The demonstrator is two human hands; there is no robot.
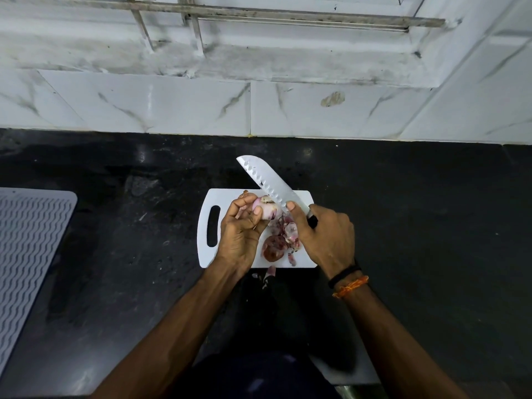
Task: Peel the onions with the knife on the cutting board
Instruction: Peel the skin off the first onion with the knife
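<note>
— Nearest, what lies on the bench [115, 226]?
— Peel scraps [280, 240] on the white cutting board [230, 197].
— And the onion [266, 210]?
— Above the board's middle, left hand [240, 234] fingers curled round it.
— The knife [270, 185]?
— Right hand [328, 237] grips the handle, thumb on the blade, edge touching the onion's top, tip pointing far-left.

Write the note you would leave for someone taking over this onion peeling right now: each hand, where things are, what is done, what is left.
Left hand: holds the onion above the cutting board.
Right hand: grips the knife, thumb on the blade, edge at the onion's top.
Done: loose peels lie on the board; one scrap fell onto the black counter.
Left: finish peeling this onion. No other onions visible.
</note>
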